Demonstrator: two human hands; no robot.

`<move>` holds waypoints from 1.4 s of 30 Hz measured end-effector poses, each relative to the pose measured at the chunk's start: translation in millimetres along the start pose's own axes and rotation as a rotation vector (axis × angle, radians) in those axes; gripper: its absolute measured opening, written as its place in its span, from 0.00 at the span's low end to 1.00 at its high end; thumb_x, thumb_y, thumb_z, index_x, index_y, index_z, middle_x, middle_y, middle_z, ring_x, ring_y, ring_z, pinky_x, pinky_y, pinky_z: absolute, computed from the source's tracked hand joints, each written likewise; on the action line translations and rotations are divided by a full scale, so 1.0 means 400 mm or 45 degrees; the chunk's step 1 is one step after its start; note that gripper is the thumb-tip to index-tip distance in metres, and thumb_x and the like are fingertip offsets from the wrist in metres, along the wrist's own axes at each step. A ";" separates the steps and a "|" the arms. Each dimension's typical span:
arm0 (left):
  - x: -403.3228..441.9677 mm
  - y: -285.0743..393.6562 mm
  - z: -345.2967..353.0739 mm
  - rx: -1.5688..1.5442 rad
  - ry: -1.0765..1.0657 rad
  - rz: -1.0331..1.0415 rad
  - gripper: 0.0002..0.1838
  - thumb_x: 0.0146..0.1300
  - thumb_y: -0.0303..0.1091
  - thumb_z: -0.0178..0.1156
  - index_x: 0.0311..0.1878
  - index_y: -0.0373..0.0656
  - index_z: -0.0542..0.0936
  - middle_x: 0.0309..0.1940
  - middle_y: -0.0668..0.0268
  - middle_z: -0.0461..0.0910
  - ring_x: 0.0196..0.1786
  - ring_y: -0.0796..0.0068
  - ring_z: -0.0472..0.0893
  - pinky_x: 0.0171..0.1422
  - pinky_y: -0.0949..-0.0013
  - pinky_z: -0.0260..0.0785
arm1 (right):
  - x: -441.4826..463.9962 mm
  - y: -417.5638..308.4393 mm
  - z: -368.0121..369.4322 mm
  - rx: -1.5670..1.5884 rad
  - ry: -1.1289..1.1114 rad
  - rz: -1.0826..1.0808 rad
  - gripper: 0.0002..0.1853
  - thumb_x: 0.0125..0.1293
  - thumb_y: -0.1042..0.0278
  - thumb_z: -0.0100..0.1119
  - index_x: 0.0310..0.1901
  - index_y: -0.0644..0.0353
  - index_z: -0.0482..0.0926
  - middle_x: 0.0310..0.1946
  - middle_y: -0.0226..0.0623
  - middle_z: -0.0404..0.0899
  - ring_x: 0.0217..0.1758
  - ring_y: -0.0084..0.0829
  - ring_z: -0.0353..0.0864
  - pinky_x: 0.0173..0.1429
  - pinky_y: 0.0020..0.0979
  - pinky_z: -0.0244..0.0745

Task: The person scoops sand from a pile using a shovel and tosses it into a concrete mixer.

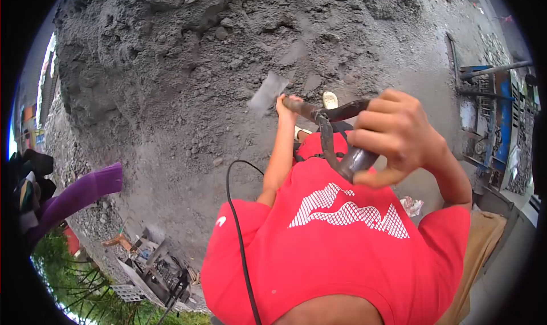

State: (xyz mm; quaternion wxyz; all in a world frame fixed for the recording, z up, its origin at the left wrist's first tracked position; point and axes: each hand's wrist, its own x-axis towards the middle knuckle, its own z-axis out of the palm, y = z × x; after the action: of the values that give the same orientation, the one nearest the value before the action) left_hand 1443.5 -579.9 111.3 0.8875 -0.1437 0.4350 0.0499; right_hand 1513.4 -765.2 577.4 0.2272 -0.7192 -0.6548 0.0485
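Observation:
A shovel with a dark, worn shaft (pixel 302 108) and a forked handle slants across my front. Its pale metal blade (pixel 268 92) lies over the grey, gravelly sand pile (pixel 199 80). My left hand (pixel 286 106) is closed around the lower shaft, close to the blade. Up at the top end, my right hand (pixel 393 139) wraps around the shovel's grip (pixel 360 161), its fingers hiding part of it. I wear a red shirt (pixel 342 251) with a white pattern, and a black cable (pixel 239 228) hangs down over it.
Pale clogs (pixel 330 100) are on my feet. At the left, another person's purple sleeve (pixel 94 183) reaches in. A dirty machine (pixel 156 268) stands lower left. To the right are a blue metal frame (pixel 502 120) and a tan cloth (pixel 481 242).

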 end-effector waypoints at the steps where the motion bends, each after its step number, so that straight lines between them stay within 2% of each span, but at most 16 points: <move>1: 0.025 -0.014 0.061 0.007 -0.088 -0.146 0.15 0.52 0.44 0.54 0.25 0.42 0.65 0.20 0.64 0.67 0.24 0.67 0.69 0.33 0.63 0.66 | -0.004 -0.019 -0.018 -0.070 -0.008 0.013 0.09 0.41 0.61 0.58 0.25 0.53 0.74 0.18 0.25 0.65 0.20 0.27 0.67 0.27 0.31 0.61; 2: 0.013 -0.057 0.153 0.086 0.001 -0.042 0.12 0.53 0.37 0.56 0.29 0.43 0.64 0.21 0.65 0.66 0.24 0.71 0.68 0.31 0.68 0.65 | -0.008 -0.039 -0.036 -0.141 -0.016 0.025 0.10 0.41 0.61 0.60 0.26 0.52 0.74 0.18 0.25 0.64 0.21 0.25 0.67 0.26 0.29 0.60; 4: 0.042 -0.064 0.263 0.228 -0.054 -0.188 0.14 0.54 0.41 0.55 0.32 0.40 0.65 0.21 0.63 0.69 0.25 0.67 0.70 0.32 0.63 0.67 | -0.018 -0.062 -0.050 -0.330 -0.025 0.092 0.07 0.43 0.65 0.59 0.27 0.50 0.73 0.18 0.24 0.61 0.20 0.23 0.67 0.25 0.26 0.60; 6: 0.066 -0.065 0.357 0.529 -0.161 -0.105 0.21 0.56 0.50 0.51 0.38 0.39 0.68 0.27 0.59 0.70 0.31 0.59 0.73 0.40 0.53 0.69 | 0.000 -0.040 -0.025 -0.402 0.087 0.171 0.06 0.44 0.66 0.58 0.26 0.50 0.73 0.18 0.24 0.61 0.21 0.23 0.67 0.25 0.26 0.61; 9: 0.027 -0.014 0.457 0.614 0.080 -0.066 0.29 0.56 0.53 0.50 0.51 0.39 0.64 0.44 0.55 0.68 0.45 0.57 0.72 0.51 0.50 0.67 | 0.067 0.087 0.118 -0.466 0.316 0.267 0.07 0.44 0.67 0.58 0.25 0.51 0.70 0.18 0.26 0.65 0.21 0.27 0.71 0.25 0.30 0.62; 11: 0.060 0.065 0.431 0.892 0.226 0.442 0.33 0.57 0.55 0.46 0.57 0.37 0.63 0.53 0.50 0.69 0.54 0.50 0.72 0.58 0.47 0.63 | 0.132 0.291 0.311 -0.429 0.369 0.313 0.06 0.45 0.69 0.58 0.26 0.51 0.72 0.21 0.27 0.73 0.24 0.30 0.77 0.27 0.33 0.67; 13: -0.072 0.104 0.402 0.987 0.282 0.667 0.37 0.57 0.55 0.47 0.64 0.41 0.58 0.65 0.53 0.59 0.65 0.49 0.62 0.68 0.49 0.51 | 0.174 0.436 0.478 -0.477 0.401 0.261 0.05 0.45 0.68 0.59 0.24 0.51 0.73 0.18 0.29 0.74 0.24 0.33 0.79 0.28 0.34 0.70; 15: -0.182 0.132 0.369 0.936 0.242 0.778 0.37 0.57 0.55 0.48 0.66 0.44 0.57 0.70 0.58 0.52 0.68 0.54 0.56 0.71 0.53 0.44 | 0.203 0.444 0.458 -0.432 0.458 0.357 0.08 0.41 0.69 0.59 0.27 0.52 0.74 0.20 0.32 0.75 0.24 0.36 0.79 0.28 0.38 0.72; 21: -0.336 0.040 0.369 1.026 0.036 1.088 0.26 0.62 0.47 0.46 0.61 0.47 0.64 0.58 0.62 0.67 0.61 0.66 0.67 0.59 0.61 0.56 | 0.164 0.426 0.442 -0.365 0.206 0.509 0.09 0.42 0.67 0.60 0.29 0.51 0.75 0.23 0.34 0.79 0.27 0.40 0.80 0.29 0.40 0.74; 23: -0.341 0.008 0.371 0.904 -0.096 1.033 0.19 0.60 0.30 0.44 0.57 0.45 0.65 0.53 0.62 0.70 0.53 0.65 0.74 0.55 0.64 0.63 | 0.144 0.367 0.490 -0.283 -0.006 0.588 0.12 0.41 0.66 0.61 0.32 0.52 0.76 0.25 0.35 0.80 0.28 0.41 0.81 0.31 0.40 0.75; 25: -0.307 -0.004 0.320 0.817 -0.205 0.999 0.21 0.55 0.21 0.43 0.55 0.43 0.65 0.50 0.61 0.71 0.51 0.63 0.76 0.56 0.62 0.64 | 0.123 0.304 0.555 -0.237 -0.022 0.619 0.11 0.43 0.65 0.60 0.32 0.53 0.78 0.24 0.38 0.81 0.27 0.42 0.82 0.32 0.42 0.76; 26: -0.291 0.007 0.290 0.730 -0.231 1.011 0.28 0.45 0.12 0.37 0.53 0.40 0.66 0.49 0.59 0.70 0.50 0.59 0.77 0.56 0.61 0.69 | 0.111 0.276 0.588 -0.191 -0.021 0.632 0.10 0.43 0.65 0.60 0.31 0.54 0.78 0.24 0.39 0.81 0.27 0.43 0.82 0.32 0.42 0.76; 29: -0.319 0.046 0.234 0.648 -0.114 1.090 0.30 0.41 0.11 0.36 0.52 0.38 0.66 0.49 0.58 0.70 0.51 0.56 0.76 0.57 0.59 0.71 | 0.056 0.216 0.698 -0.015 -0.119 0.665 0.10 0.42 0.65 0.59 0.29 0.56 0.78 0.23 0.43 0.80 0.28 0.45 0.81 0.34 0.45 0.76; 35: -0.471 0.109 0.215 0.040 -1.062 0.483 0.32 0.43 0.13 0.38 0.57 0.36 0.67 0.65 0.49 0.61 0.71 0.47 0.56 0.72 0.50 0.55 | -0.044 0.226 0.724 0.017 -0.272 0.699 0.09 0.42 0.67 0.57 0.29 0.55 0.79 0.23 0.46 0.79 0.30 0.47 0.81 0.35 0.47 0.74; 38: -0.573 0.075 0.263 -0.134 -1.251 0.263 0.32 0.46 0.16 0.39 0.61 0.31 0.63 0.68 0.47 0.56 0.73 0.47 0.50 0.74 0.49 0.50 | -0.064 0.227 0.708 0.017 -0.280 0.725 0.09 0.42 0.67 0.57 0.28 0.55 0.79 0.23 0.46 0.79 0.30 0.47 0.81 0.34 0.46 0.74; 42: -0.607 0.044 0.272 -0.122 -1.404 0.359 0.33 0.50 0.16 0.37 0.65 0.28 0.59 0.69 0.46 0.53 0.73 0.48 0.48 0.76 0.49 0.48 | -0.099 0.215 0.698 0.032 -0.326 0.725 0.08 0.42 0.67 0.56 0.28 0.56 0.79 0.23 0.46 0.79 0.30 0.47 0.81 0.35 0.46 0.74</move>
State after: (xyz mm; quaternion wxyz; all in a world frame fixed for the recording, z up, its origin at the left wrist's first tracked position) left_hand 1372.4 -521.7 361.8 0.9605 -0.0772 -0.0803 0.2552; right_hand 1484.4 -733.4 285.8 0.1290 -0.8589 -0.4498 0.2082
